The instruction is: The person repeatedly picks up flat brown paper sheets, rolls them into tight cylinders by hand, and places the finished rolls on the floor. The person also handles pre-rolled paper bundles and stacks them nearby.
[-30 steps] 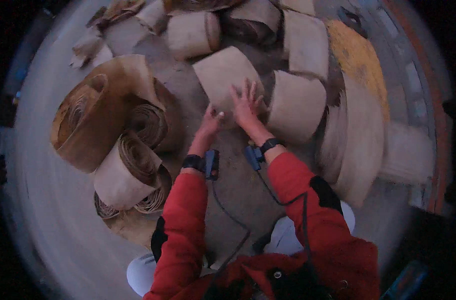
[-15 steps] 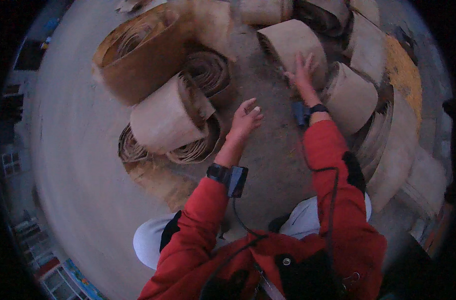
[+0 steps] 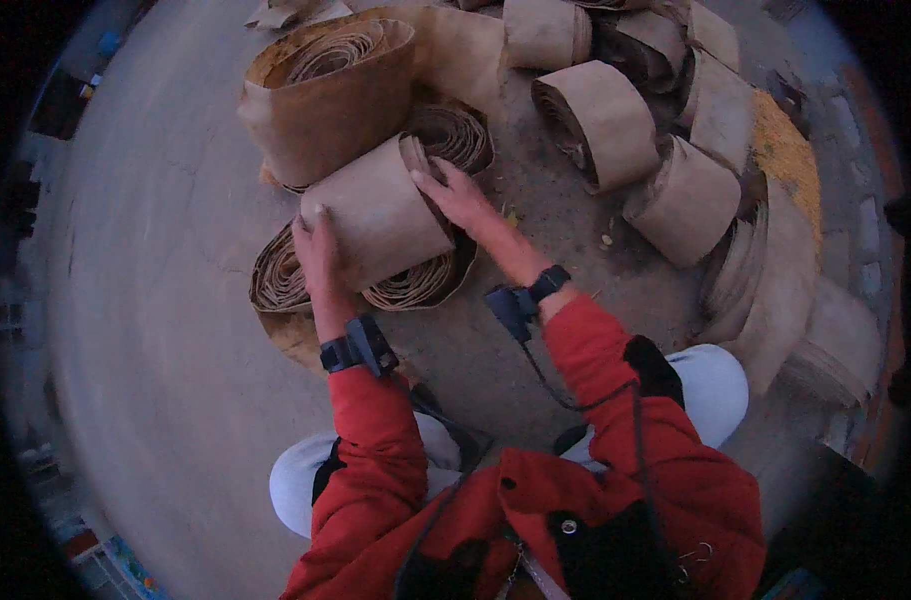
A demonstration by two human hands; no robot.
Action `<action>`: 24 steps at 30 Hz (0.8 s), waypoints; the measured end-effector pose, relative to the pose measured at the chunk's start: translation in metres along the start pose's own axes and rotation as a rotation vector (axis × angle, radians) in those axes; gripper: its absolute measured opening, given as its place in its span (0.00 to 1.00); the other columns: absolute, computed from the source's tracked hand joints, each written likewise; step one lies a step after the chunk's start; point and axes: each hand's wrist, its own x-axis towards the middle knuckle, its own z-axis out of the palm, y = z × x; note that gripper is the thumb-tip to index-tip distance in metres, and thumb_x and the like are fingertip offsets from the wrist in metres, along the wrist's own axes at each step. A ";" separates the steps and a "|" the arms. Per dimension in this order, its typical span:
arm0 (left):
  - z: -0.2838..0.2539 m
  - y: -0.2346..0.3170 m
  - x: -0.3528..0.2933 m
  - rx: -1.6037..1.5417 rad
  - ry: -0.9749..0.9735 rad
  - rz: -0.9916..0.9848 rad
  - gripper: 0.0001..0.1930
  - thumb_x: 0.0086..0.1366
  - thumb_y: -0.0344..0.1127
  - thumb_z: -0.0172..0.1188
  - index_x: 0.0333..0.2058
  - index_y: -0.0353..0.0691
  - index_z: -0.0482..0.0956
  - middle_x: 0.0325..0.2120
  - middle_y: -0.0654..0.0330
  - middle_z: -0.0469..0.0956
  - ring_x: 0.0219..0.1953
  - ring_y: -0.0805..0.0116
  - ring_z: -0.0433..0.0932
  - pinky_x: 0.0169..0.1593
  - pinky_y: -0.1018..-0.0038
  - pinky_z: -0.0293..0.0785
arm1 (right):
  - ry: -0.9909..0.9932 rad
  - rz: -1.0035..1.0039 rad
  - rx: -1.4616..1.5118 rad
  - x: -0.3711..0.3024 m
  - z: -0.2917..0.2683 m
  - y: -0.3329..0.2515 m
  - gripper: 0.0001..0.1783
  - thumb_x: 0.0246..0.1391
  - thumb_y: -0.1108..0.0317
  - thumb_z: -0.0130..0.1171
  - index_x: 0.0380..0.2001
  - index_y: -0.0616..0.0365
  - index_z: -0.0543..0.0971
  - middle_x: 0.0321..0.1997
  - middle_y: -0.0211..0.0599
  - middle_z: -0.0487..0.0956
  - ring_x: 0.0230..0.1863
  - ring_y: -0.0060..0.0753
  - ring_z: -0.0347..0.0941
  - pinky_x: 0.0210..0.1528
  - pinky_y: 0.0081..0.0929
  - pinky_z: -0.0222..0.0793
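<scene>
A tan roll of stiff sheet (image 3: 380,215) lies across the tops of other rolls in front of me, left of centre. My left hand (image 3: 320,258) grips its left end, the thumb on the outer face and part of the fingers hidden. At the right end my right hand (image 3: 462,200) presses its fingers and thumb over the edge of the windings. Beneath it, a spiral-ended roll (image 3: 412,283) and another roll (image 3: 278,275) show their coiled edges. Just behind stands a larger brown roll (image 3: 327,105), with a darker coil (image 3: 447,140) beside it.
To the right, a tan roll (image 3: 610,125) and a second one (image 3: 687,200) lie on the grey ground (image 3: 165,330). Farther right, long unrolled sheets (image 3: 775,270) border a strip of yellow-orange material (image 3: 785,150). More rolls lie at the back. Cables run from both wrist devices.
My right hand has left the tan roll on the right and moved left. Both hands now hold the ends of the stacked tan roll; the left hand moved onto it too.
</scene>
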 end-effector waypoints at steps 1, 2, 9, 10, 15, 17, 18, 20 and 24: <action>-0.001 -0.010 0.001 -0.082 -0.074 -0.055 0.25 0.61 0.42 0.62 0.51 0.28 0.72 0.49 0.45 0.75 0.50 0.56 0.75 0.53 0.65 0.69 | 0.007 -0.016 0.151 -0.001 0.012 -0.001 0.46 0.49 0.42 0.64 0.61 0.66 0.65 0.56 0.55 0.74 0.57 0.45 0.71 0.61 0.36 0.63; -0.003 -0.018 0.002 -0.138 -0.172 -0.179 0.26 0.61 0.43 0.63 0.51 0.28 0.71 0.49 0.45 0.75 0.49 0.57 0.75 0.52 0.65 0.69 | 0.007 0.050 0.299 -0.004 0.016 0.001 0.47 0.48 0.41 0.65 0.61 0.66 0.64 0.56 0.55 0.74 0.57 0.45 0.71 0.61 0.35 0.62; 0.022 0.004 -0.042 -0.048 -0.169 -0.026 0.23 0.62 0.44 0.63 0.46 0.29 0.73 0.40 0.49 0.79 0.44 0.60 0.77 0.50 0.65 0.71 | 0.093 0.079 0.046 -0.023 -0.017 0.003 0.39 0.45 0.56 0.71 0.56 0.67 0.69 0.52 0.45 0.77 0.52 0.41 0.73 0.56 0.35 0.68; 0.028 0.013 -0.051 -0.075 -0.146 -0.007 0.22 0.62 0.44 0.63 0.45 0.29 0.74 0.39 0.49 0.79 0.43 0.61 0.77 0.50 0.65 0.71 | 0.084 0.099 0.156 -0.028 -0.029 0.000 0.38 0.44 0.59 0.71 0.55 0.67 0.69 0.51 0.43 0.77 0.51 0.39 0.73 0.55 0.35 0.69; 0.023 0.060 -0.052 -0.073 -0.260 0.067 0.16 0.64 0.41 0.61 0.42 0.32 0.77 0.37 0.52 0.80 0.41 0.63 0.77 0.49 0.67 0.71 | 0.070 0.101 0.285 -0.051 -0.103 -0.001 0.33 0.46 0.68 0.69 0.55 0.68 0.70 0.50 0.40 0.77 0.50 0.32 0.73 0.55 0.31 0.67; 0.018 0.080 -0.034 -0.207 -0.116 0.205 0.14 0.64 0.39 0.60 0.41 0.33 0.78 0.37 0.52 0.80 0.41 0.63 0.78 0.48 0.67 0.72 | 0.074 0.088 0.247 -0.059 -0.136 0.009 0.31 0.48 0.70 0.67 0.55 0.68 0.70 0.51 0.39 0.77 0.50 0.31 0.72 0.56 0.30 0.66; 0.014 0.089 -0.022 -0.114 -0.033 0.327 0.14 0.64 0.38 0.60 0.42 0.33 0.78 0.37 0.51 0.80 0.41 0.61 0.78 0.48 0.67 0.72 | 0.058 0.081 0.255 -0.065 -0.153 0.014 0.31 0.48 0.69 0.67 0.55 0.68 0.70 0.51 0.39 0.77 0.51 0.31 0.72 0.57 0.30 0.65; 0.014 0.106 -0.001 -0.025 0.078 0.504 0.15 0.63 0.37 0.61 0.44 0.33 0.78 0.39 0.50 0.80 0.42 0.57 0.78 0.49 0.66 0.72 | 0.056 0.137 0.275 -0.081 -0.184 0.026 0.32 0.47 0.69 0.68 0.55 0.68 0.70 0.51 0.39 0.76 0.52 0.32 0.71 0.57 0.31 0.65; 0.030 0.130 0.040 0.092 0.123 0.965 0.21 0.61 0.42 0.62 0.49 0.35 0.76 0.41 0.50 0.80 0.44 0.51 0.78 0.51 0.63 0.72 | 0.132 0.248 0.352 -0.120 -0.232 0.055 0.34 0.46 0.67 0.70 0.56 0.67 0.70 0.54 0.40 0.75 0.54 0.33 0.70 0.58 0.33 0.64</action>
